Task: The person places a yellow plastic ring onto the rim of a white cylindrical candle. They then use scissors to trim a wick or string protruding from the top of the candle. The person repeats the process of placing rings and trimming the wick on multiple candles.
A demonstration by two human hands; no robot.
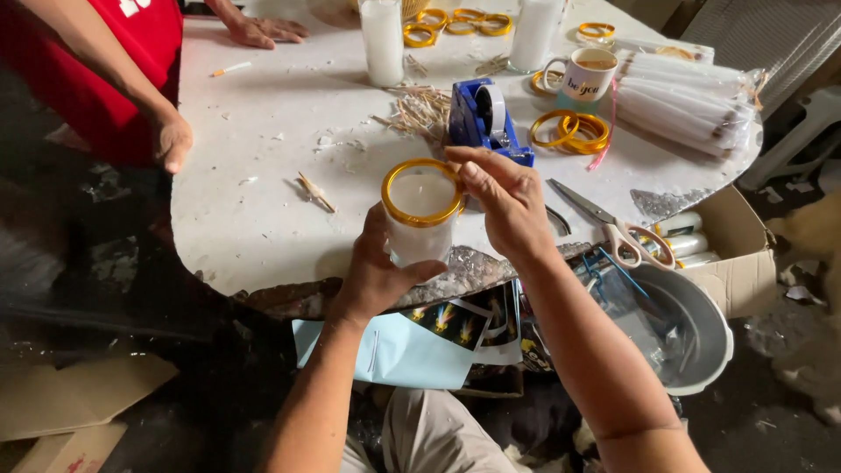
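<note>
At frame centre, the left hand (375, 273) wraps the glass candle (420, 215) from below, close to the table's (263, 175) ragged near edge. The right hand (505, 203) pinches the candle's gold rim from the right. Just behind sits a blue tape dispenser (484, 118); scissors (613, 228) lie right, overhanging the edge. Bare tabletop opens to the left, toward another person's hand (173, 140) at the far-left edge.

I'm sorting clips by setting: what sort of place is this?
Probably a small, informal candle-making workshop. The left hand holds a white glass candle with a gold rim while the right hand works at its top; spare gold rings, wick sticks and bagged white candles lie on the wax-spattered table.
</note>
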